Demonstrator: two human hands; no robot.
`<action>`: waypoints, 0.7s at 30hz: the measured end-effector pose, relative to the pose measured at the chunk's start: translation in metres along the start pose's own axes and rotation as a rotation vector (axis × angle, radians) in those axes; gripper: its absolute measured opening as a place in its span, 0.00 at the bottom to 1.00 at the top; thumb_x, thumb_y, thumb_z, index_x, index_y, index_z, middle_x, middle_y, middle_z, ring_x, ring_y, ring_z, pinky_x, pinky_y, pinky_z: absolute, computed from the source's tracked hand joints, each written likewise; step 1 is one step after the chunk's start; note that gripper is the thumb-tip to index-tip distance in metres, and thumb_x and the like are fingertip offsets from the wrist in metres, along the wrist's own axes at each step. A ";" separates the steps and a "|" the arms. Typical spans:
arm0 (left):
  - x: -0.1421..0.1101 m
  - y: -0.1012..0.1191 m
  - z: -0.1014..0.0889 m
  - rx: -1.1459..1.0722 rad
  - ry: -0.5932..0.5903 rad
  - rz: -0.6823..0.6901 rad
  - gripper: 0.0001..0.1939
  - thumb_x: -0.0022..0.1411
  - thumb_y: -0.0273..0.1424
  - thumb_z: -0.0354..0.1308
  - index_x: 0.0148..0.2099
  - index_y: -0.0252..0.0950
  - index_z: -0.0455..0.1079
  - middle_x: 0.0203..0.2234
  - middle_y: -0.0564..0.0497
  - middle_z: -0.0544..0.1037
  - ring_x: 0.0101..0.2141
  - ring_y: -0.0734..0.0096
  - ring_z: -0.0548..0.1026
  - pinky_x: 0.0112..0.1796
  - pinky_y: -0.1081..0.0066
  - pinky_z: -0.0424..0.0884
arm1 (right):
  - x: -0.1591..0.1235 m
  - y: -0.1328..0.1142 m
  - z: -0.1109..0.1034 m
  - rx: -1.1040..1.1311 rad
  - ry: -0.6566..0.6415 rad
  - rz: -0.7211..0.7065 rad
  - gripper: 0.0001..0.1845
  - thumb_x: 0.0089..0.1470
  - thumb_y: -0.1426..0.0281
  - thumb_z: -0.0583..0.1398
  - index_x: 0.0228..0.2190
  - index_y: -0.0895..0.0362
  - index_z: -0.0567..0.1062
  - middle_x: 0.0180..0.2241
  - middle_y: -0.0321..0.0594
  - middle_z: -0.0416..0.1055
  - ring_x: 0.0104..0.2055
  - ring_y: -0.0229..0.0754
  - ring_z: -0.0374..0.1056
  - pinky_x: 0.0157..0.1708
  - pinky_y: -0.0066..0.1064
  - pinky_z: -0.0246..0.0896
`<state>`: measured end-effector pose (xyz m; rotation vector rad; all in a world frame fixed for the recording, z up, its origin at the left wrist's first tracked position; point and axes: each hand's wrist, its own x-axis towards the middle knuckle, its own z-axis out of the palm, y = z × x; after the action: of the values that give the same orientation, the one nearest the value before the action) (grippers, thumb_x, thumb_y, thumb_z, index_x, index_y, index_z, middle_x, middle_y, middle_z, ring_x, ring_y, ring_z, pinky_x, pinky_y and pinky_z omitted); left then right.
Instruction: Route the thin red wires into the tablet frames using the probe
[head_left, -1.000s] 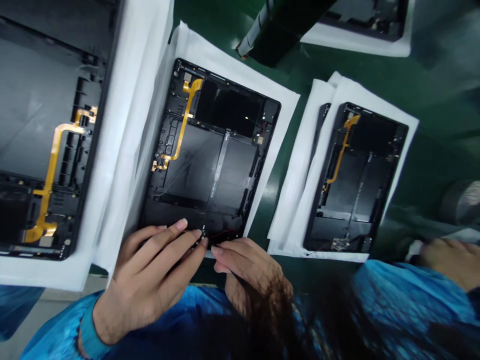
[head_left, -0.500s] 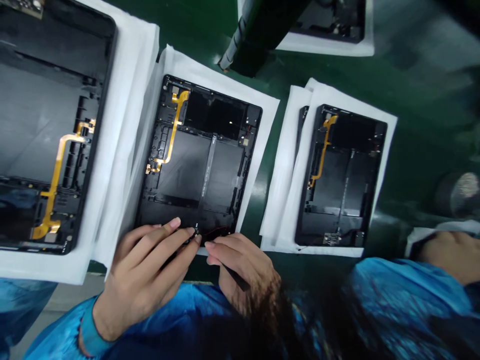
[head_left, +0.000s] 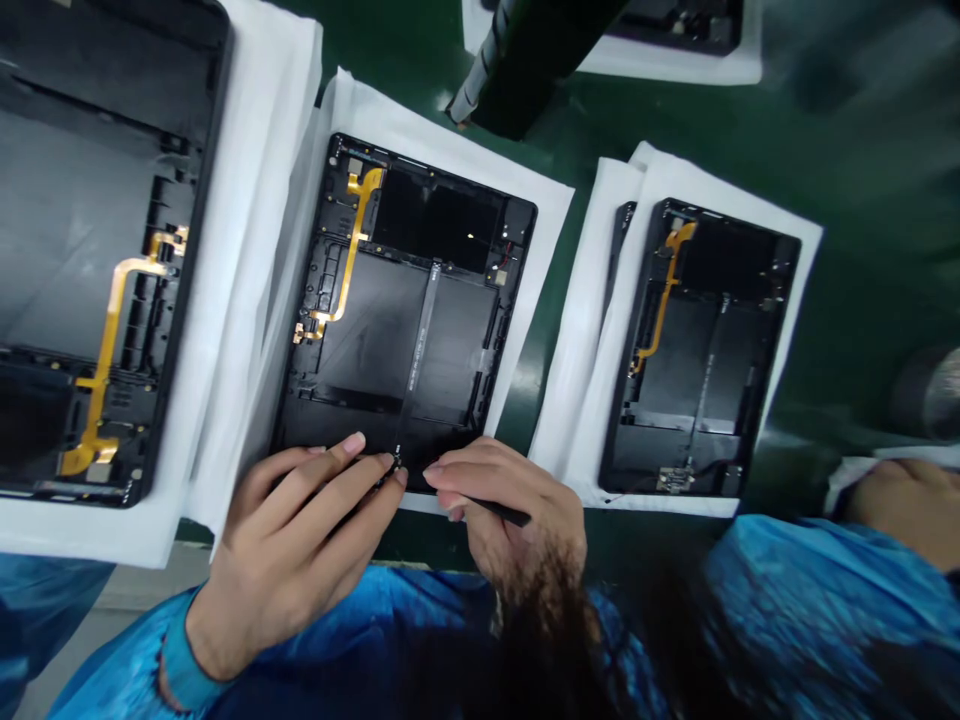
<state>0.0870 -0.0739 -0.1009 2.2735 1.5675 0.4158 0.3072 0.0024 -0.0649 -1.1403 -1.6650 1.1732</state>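
Observation:
In the middle lies an opened black tablet shell (head_left: 375, 345), with an orange flex cable (head_left: 346, 270) on its left and a dark ribbon cable (head_left: 420, 345) running down to its near edge. My left hand (head_left: 300, 540) reaches over the near left corner, its fingertips closed around a small dark board (head_left: 396, 462) at the ribbon's end. That part is mostly hidden by the fingers. Close by, at the near edge, my right hand (head_left: 517, 510) pinches a slim black tool (head_left: 499, 511). The tool's tip is covered, and its exact kind cannot be made out.
White foam sheets (head_left: 551, 215) lie under the shells on the green table (head_left: 847, 300). Another shell (head_left: 97, 250) is at left, another (head_left: 701, 350) at right. A dark post (head_left: 525, 75) stands behind the middle shell. A co-worker's hand (head_left: 911, 510) appears at right.
My right hand has shifted right and slightly up, and its black tool has tilted flatter. My left hand stays almost in place. The view has shifted slightly.

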 end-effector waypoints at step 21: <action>0.003 0.001 -0.002 -0.085 -0.019 -0.015 0.19 0.80 0.44 0.41 0.61 0.53 0.70 0.58 0.61 0.67 0.66 0.57 0.62 0.60 0.37 0.74 | 0.012 0.006 -0.018 -0.031 -0.153 0.015 0.12 0.63 0.80 0.59 0.40 0.54 0.80 0.31 0.38 0.79 0.35 0.39 0.76 0.29 0.27 0.77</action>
<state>0.0882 -0.0714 -0.0984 2.1938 1.5276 0.4476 0.3217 0.0195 -0.0647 -1.1069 -1.7978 1.2761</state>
